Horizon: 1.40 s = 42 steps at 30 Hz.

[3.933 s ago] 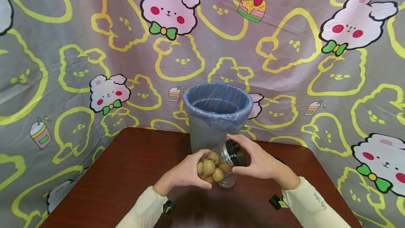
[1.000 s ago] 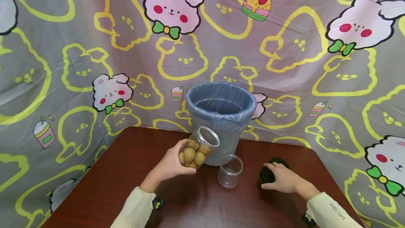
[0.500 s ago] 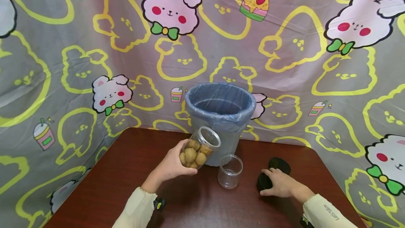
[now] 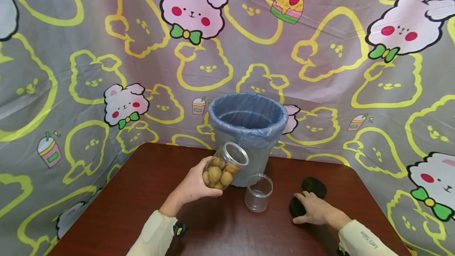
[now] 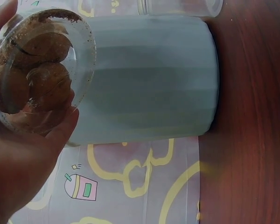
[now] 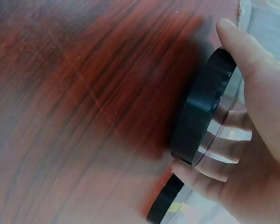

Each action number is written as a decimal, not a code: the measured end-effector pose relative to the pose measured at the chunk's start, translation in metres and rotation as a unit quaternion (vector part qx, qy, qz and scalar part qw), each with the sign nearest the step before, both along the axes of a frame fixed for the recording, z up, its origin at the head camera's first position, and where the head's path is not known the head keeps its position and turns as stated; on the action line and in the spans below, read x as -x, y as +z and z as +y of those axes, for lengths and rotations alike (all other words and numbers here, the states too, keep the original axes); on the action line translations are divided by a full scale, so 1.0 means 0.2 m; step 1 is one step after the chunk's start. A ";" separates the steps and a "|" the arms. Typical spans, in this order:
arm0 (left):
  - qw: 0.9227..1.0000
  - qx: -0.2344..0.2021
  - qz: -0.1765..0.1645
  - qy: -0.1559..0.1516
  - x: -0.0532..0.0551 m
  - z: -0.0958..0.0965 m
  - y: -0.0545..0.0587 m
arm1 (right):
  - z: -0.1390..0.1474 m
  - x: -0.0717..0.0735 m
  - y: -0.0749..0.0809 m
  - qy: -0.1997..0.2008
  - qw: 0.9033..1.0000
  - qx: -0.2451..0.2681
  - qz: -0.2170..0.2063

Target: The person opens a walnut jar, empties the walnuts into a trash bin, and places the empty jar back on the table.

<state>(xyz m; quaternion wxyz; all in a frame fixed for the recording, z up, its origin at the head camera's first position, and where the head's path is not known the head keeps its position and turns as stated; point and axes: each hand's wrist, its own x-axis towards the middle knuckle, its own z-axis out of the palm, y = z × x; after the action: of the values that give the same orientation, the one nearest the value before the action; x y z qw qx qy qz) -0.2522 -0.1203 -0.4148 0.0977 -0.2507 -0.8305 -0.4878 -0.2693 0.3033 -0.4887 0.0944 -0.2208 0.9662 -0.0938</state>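
Observation:
My left hand (image 4: 192,187) grips a clear jar (image 4: 224,152) of walnuts (image 4: 215,174). The jar has no lid and is tilted, its mouth towards the right. In the left wrist view, the jar's round base (image 5: 87,56) faces the camera. My right hand (image 4: 317,210) holds a black jar lid (image 4: 297,207) by its rim at the right of the table. In the right wrist view, thumb and fingers span that lid (image 6: 200,112), close over the wood. Just behind it lies a second black lid (image 4: 314,187). Between the hands stands a small clear jar (image 4: 257,204), upright and without walnuts.
A grey bin (image 4: 256,161) with a blue liner (image 4: 245,132) stands at the back of the dark red table (image 4: 142,192), right behind the jars. Patterned cloth (image 4: 149,70) hangs behind and at both sides.
Earlier, my right hand was on the walnut jar's black lid; that jar is now uncovered. Over the last second the held lid moved slightly left and nearer, revealing more of the second lid.

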 end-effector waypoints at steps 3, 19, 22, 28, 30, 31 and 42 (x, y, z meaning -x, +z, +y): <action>1.000 0.002 0.000 0.000 0.00 0.00 0.00 | 0.00 0.00 -0.01 -0.004 1.000 -0.005 -0.007; 1.000 0.002 -0.004 0.000 -0.01 -0.01 0.02 | 0.00 -0.01 -0.02 -0.007 1.000 -0.001 -0.022; 1.000 0.002 -0.001 -0.002 -0.01 -0.01 0.02 | 0.00 -0.01 -0.02 -0.009 1.000 -0.004 -0.021; 1.000 0.000 0.002 0.001 -0.01 -0.01 0.02 | 0.01 0.00 -0.02 -0.008 1.000 -0.011 -0.017; 1.000 0.001 0.001 0.003 -0.01 -0.02 0.02 | 0.01 0.00 -0.02 -0.005 1.000 -0.012 -0.012; 1.000 0.000 0.002 0.004 -0.01 -0.02 0.02 | 0.01 0.00 -0.02 -0.003 1.000 -0.012 -0.009; 1.000 -0.012 0.006 0.005 -0.02 -0.03 0.08 | 0.00 -0.01 0.12 0.023 1.000 0.009 0.006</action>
<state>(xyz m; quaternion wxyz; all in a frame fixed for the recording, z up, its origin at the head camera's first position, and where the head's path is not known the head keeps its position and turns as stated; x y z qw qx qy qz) -0.2485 -0.1266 -0.3994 0.1079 -0.2487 -0.8253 -0.4953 -0.2674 0.3026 -0.4651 0.0891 -0.2448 0.9604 -0.0987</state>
